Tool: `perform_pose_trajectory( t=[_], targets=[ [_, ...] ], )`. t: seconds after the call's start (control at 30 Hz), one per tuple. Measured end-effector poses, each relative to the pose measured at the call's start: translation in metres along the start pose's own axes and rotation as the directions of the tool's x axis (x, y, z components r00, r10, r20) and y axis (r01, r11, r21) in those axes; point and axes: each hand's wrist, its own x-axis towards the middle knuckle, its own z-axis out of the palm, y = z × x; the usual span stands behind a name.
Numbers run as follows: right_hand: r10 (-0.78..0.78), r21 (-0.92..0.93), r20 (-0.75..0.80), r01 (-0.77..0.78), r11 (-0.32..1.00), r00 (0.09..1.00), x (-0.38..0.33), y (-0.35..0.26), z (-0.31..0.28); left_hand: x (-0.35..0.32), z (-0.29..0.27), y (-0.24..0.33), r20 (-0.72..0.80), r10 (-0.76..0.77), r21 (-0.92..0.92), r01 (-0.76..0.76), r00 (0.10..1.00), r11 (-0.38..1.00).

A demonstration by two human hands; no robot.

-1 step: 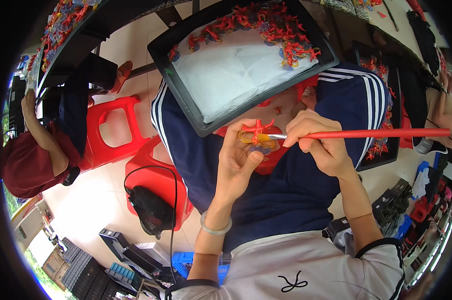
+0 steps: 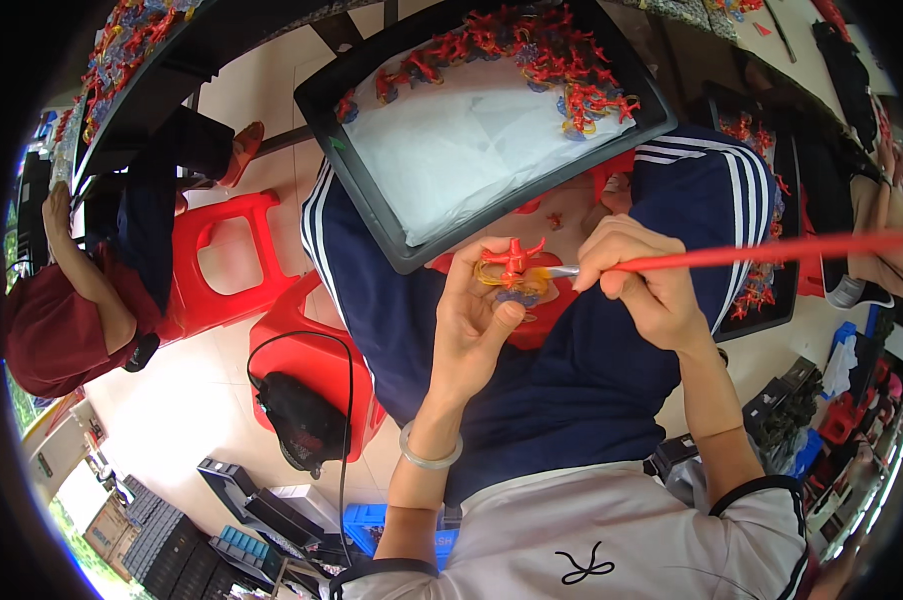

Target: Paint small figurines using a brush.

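In my left hand [image 2: 469, 325] is a small plastic figurine [image 2: 515, 262], red on top with a yellow ring-like part and a clear bluish base. My fingers and thumb close around its side and base. My right hand [image 2: 640, 275] grips a paintbrush [image 2: 712, 259] with a long red handle and a silver ferrule. Its bristles touch or nearly touch the right side of the figurine; exact contact is hard to make out. Across my knees rests a black tray [image 2: 404, 253] lined with white sheet, with many similar figurines [image 2: 582, 75] along its far and right sides.
A red stool [image 2: 272, 330] with a black bag [image 2: 302, 420] stands at my left. Further left sits a person in a dark red shirt [image 2: 62, 320]. Another tray of figurines [image 2: 787, 290] lies beyond my right knee. Boxes [image 2: 162, 530] are stacked at lower left.
The brush handle's far end has swung upward, and my right hand has tilted slightly with it. My left hand and the figurine stay nearly still.
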Motion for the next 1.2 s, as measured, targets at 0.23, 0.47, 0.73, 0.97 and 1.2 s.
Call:
perform_pose_trajectory(
  t=[0.23,0.47,0.73,0.97,1.2],
  targets=[
    [0.006,-0.03,0.072,-0.004,1.0,0.997,0.001,-0.007,-0.001,-0.002,-0.004,-0.003,0.024,-0.025,0.073,0.023,0.999,0.997],
    [0.046,0.056,-0.079,-0.041,0.998,0.996,-0.004,-0.004,0.008,-0.005,0.001,0.001,0.001,-0.088,0.078,0.088,0.996,0.993],
    [0.068,0.109,-0.099,-0.057,0.992,0.993,-0.009,-0.003,0.011,-0.004,-0.003,-0.002,-0.008,0.02,0.188,-0.018,1.0,0.982],
    [-0.028,-0.249,-0.075,0.009,0.968,0.997,-0.002,-0.005,0.008,-0.004,-0.005,-0.003,-0.084,0.112,0.454,-0.062,0.99,0.889],
    [0.165,0.217,-0.261,-0.108,0.97,0.951,-0.008,-0.011,0.02,0.0,0.003,0.003,-0.054,0.297,0.793,-0.14,0.953,0.593]
  ],
)
